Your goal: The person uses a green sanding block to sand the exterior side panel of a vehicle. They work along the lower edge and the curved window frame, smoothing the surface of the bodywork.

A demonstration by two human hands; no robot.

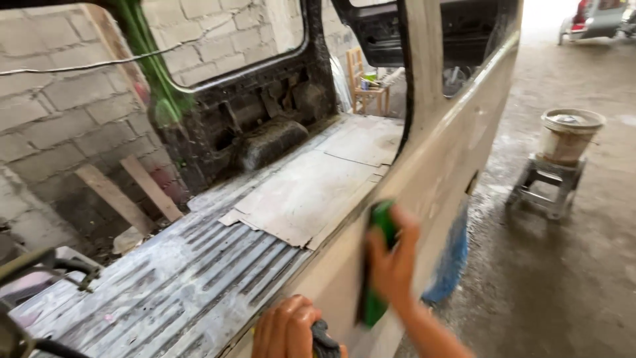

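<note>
My right hand (392,262) presses a green sanding block (375,265) flat against the outer side of a beige vehicle body panel (450,152), just below its top edge. The block stands upright along the panel and looks blurred. My left hand (286,329) sits at the bottom of the view, curled over the panel's upper edge, with a dark object (324,339) under its fingers that I cannot make out. Inside the stripped vehicle shell lies a ribbed metal floor (185,278) with flat grey sheets (311,192) on it.
A bucket (570,134) stands on a low metal stool (548,182) on the wet concrete floor to the right. A grey block wall (59,113) with leaning wooden planks (132,192) is on the left. A small wooden chair (366,83) stands beyond the shell. A blue patch (452,262) marks the lower panel.
</note>
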